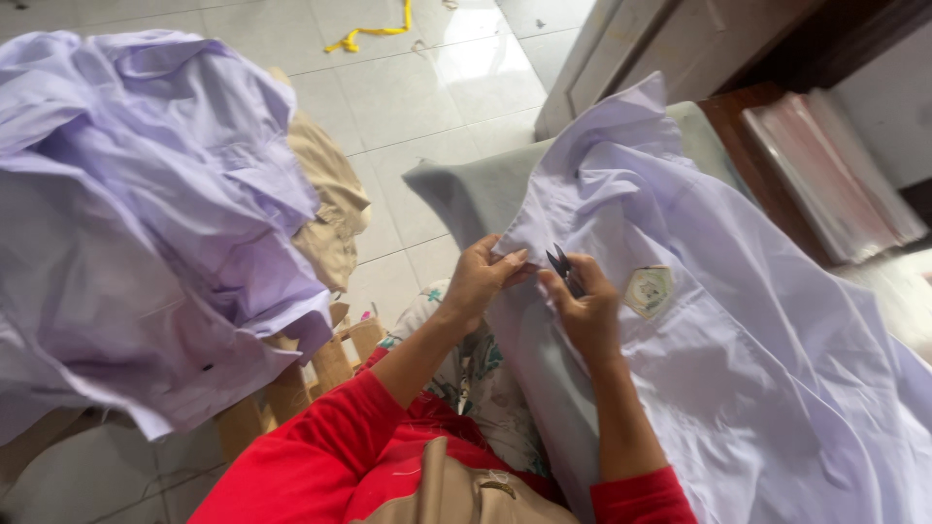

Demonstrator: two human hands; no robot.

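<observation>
Left hand [478, 277] pinches the pale lilac cotton shirt [738, 330]; right hand [585, 309] grips small dark thread snips [560, 262]. Blades so close could nick the cloth.

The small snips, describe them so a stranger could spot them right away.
Start at the pale lilac shirt spread across the lap. Near its edge, the right hand holds the small snips, dark pointed blades, the only metal tool among the cloth.

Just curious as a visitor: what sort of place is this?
Probably a small garment workshop: a heap of pale lilac shirts, another shirt being trimmed with small snips, and stacked clear bags.
</observation>
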